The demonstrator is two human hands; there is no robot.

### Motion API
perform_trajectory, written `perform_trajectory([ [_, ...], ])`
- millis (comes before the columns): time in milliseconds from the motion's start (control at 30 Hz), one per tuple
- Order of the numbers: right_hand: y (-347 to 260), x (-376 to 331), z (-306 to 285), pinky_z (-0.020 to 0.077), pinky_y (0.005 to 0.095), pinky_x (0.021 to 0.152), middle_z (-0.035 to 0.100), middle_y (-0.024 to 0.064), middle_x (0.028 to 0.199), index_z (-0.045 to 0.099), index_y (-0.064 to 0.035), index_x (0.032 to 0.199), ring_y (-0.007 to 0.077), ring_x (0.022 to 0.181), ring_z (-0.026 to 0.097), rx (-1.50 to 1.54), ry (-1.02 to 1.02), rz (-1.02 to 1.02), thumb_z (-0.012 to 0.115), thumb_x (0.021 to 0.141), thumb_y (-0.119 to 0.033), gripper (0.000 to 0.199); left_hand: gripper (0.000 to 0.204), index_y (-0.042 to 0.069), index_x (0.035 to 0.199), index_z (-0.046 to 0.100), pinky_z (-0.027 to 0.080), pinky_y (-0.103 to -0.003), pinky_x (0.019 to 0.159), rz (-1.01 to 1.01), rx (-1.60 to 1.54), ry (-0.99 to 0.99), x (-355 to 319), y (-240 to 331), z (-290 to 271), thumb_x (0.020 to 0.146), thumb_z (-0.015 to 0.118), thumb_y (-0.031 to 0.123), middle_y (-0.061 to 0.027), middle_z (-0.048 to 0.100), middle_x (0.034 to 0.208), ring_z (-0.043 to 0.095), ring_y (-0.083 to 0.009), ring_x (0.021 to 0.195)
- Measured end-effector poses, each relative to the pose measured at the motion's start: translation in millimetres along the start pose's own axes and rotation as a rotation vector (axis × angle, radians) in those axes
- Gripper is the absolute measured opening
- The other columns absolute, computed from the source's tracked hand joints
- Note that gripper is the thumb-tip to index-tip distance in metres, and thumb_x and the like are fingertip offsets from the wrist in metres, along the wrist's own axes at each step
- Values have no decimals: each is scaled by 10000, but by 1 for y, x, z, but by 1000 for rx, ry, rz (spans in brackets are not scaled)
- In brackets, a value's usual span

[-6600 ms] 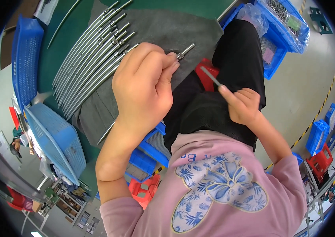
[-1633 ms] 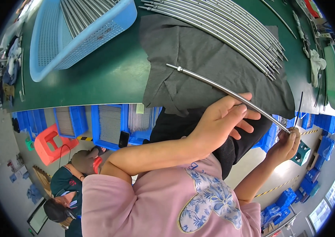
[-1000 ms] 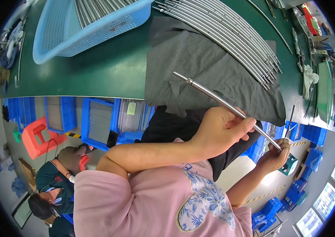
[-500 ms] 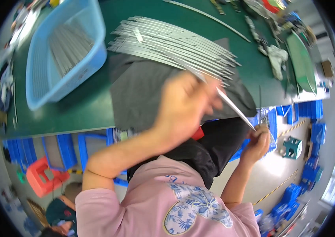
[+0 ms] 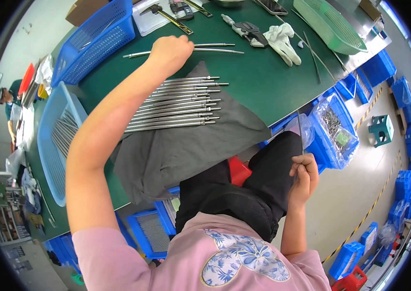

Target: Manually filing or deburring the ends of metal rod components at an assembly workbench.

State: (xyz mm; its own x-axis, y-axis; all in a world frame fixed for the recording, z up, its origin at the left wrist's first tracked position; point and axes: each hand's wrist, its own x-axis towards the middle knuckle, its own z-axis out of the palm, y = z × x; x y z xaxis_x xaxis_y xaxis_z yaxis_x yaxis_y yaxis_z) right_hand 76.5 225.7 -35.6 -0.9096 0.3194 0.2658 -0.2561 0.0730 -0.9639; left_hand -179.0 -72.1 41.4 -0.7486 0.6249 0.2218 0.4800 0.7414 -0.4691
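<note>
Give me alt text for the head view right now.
The person's left hand reaches across a green table to two loose metal rods beyond a row of rods on grey cloth. The right hand holds a thin rod over the lap.

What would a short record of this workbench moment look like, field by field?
Left hand: fist closed, reaching far across the green table, at two long metal rods lying apart from the rest
Right hand: low beside the lap, pinching a thin metal rod held roughly upright
Rod bundle: many metal rods side by side, partly on a grey cloth
Blue basket: at the left, holds more rods
Also on table: white glove, green basket
</note>
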Motion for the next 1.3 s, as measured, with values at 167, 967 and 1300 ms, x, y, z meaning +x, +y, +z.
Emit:
perform_trajectory([
  [167,5,-4,1,363,217,589,499,59,806,598,50,886,92,642,462,2,0,35,442,814,15,176,54,78,793,677,540,-414,702,-139,-93,-87,-6,-10,3,749,653,101,-103,643,872,663,-302,824],
  [967,25,-11,39,505,344,715,655,129,801,449,-33,1232,309,764,661,-223,-128,83,447,878,47,363,132,7,922,559,457,-332,660,77,-863,-240,-35,-26,-7,800,596,45,-112,549,814,550,-205,723],
  [1300,33,7,40,508,327,617,657,121,774,614,-47,1074,259,691,664,-417,21,-104,559,874,-7,212,318,41,945,612,513,-374,615,162,-634,227,-80,76,-106,638,584,-37,-110,550,865,601,-282,757],
])
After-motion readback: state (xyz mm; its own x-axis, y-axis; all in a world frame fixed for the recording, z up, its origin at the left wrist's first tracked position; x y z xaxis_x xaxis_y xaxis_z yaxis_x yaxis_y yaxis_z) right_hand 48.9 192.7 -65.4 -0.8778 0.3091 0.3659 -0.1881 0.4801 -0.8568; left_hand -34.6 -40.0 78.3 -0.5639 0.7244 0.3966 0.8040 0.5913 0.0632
